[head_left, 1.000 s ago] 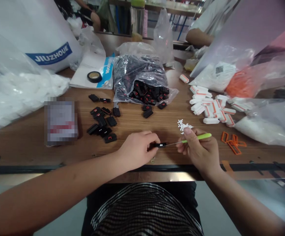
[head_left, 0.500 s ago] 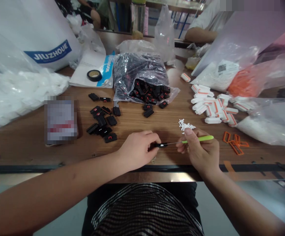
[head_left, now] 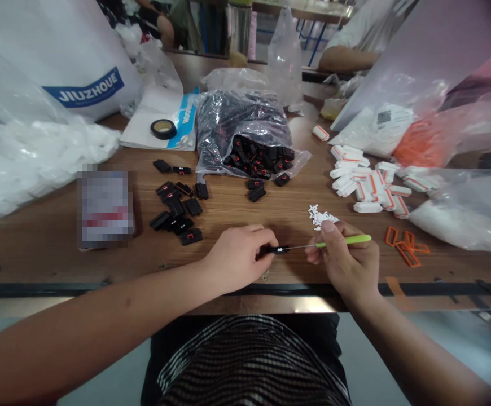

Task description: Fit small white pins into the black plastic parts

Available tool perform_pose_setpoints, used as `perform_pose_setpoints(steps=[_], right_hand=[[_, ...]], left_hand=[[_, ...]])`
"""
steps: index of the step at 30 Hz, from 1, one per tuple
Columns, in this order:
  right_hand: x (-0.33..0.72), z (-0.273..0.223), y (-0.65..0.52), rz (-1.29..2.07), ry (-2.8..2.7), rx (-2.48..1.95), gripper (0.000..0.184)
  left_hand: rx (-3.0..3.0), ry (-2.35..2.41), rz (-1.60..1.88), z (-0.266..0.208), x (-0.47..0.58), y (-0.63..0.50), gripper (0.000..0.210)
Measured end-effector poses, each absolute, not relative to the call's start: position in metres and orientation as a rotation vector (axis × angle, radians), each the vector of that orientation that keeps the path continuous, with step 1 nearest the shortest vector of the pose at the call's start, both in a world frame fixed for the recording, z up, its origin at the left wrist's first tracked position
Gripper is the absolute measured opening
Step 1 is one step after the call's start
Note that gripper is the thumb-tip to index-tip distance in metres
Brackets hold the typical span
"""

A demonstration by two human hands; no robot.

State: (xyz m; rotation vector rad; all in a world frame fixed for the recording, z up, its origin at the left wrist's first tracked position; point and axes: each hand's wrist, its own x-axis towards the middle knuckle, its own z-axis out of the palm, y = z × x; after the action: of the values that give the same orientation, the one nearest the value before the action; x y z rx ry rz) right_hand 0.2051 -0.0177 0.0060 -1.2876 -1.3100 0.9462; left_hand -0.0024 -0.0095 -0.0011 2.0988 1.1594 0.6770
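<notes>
Pinched in my left hand (head_left: 243, 252) is a small black plastic housing (head_left: 280, 249) with two white dots on its exposed end; the fingers hide the rest of it. My right hand (head_left: 347, 256) is closed round a tool with a green handle (head_left: 351, 240). Its thin metal shaft (head_left: 302, 246) points left, and the tip meets or nearly meets the white dots. Just beyond the right fingers lies a heap of tiny white parts (head_left: 320, 216). A pile of black housings (head_left: 175, 208) lies to the left of my left hand.
An open clear bag of black housings (head_left: 245, 129) stands at the back middle. White pieces with orange strips (head_left: 368, 183) and orange frames (head_left: 407, 248) lie right. Black tape (head_left: 163, 129) rests on papers at left. Another person's arm (head_left: 347, 58) is at the far side.
The right hand and the green-handled tool have shifted very slightly to the right. My left hand holds the black housing in the same place.
</notes>
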Motion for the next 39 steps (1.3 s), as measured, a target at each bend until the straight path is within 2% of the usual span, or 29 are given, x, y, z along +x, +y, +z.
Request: perform_pose_setpoints(steps=[22,33,39], right_hand=[[0.2039,0.0029,-0.0196,0.894,-1.345,-1.332,0.036],[0.2027,0.0097,-0.0209,0.809,-1.559,-1.348,0.036],[0.2001,0.0068,-0.0240,0.786,-1.382,-1.249,0.037]], left_hand=[[2.097,1.146,0.710,-0.0014,-0.0022,-0.0093,0.011],[2.098,1.152,0.699,-0.0022,-0.0022,-0.0098,0.011],[2.097,1.150,0.692,-0.0011,-0.0025,-0.0097,0.010]])
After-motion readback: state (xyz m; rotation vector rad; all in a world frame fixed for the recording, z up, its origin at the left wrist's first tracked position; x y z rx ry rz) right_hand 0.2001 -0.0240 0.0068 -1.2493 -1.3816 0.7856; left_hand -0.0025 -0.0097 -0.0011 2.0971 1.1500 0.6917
